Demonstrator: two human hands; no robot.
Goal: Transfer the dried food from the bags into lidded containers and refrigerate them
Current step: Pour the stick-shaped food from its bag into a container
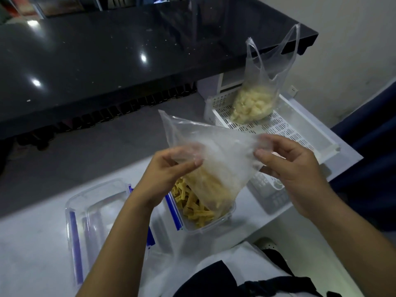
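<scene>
Black glossy counter (pixel 128 61) runs across in front of me, speckled with crumbs. Grey floor (pixel 85 157) below it. White perforated tray (pixel 300 133) sits on the white worktop (pixel 32 243) at my right. Wall socket (pixel 293 89) on the far wall.

The scene is dim and bluish. Small white ceiling-light glare spots dot the glossy black stone counter (pixel 128 61), whose near edge bows from wide-angle distortion. Below that counter the floor lies in deep shadow. Detail is soft throughout, softest toward the corners.
</scene>
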